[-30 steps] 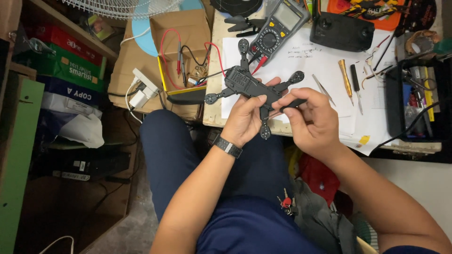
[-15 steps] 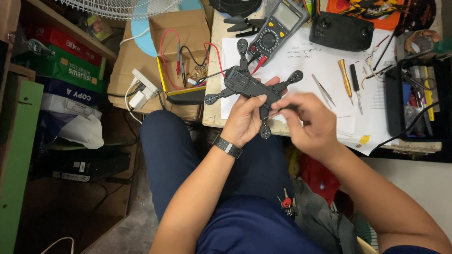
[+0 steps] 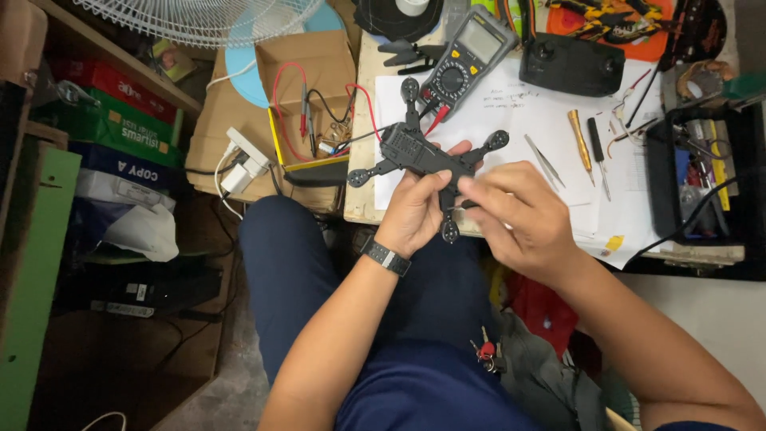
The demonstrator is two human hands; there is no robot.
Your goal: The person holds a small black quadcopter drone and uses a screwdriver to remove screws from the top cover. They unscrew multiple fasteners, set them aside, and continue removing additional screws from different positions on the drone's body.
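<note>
You held the black drone frame [image 3: 423, 156] over the near edge of the desk [image 3: 363, 203], your left hand [image 3: 415, 211] closed around it from below at six o'clock. Your right hand [image 3: 519, 215] sat at four o'clock of the frame, fingers pinched on a small dark tool [image 3: 463, 205] against its rear arm. A multimeter [image 3: 467, 60] lay at twelve o'clock, tweezers [image 3: 545, 161] at three.

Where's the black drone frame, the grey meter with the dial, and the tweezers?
Black drone frame [image 3: 415, 152], head view: on its flat centre plate.
Grey meter [image 3: 467, 60], head view: on its body, between the dial and the screen.
Tweezers [image 3: 545, 162], head view: midway along the metal legs.
</note>
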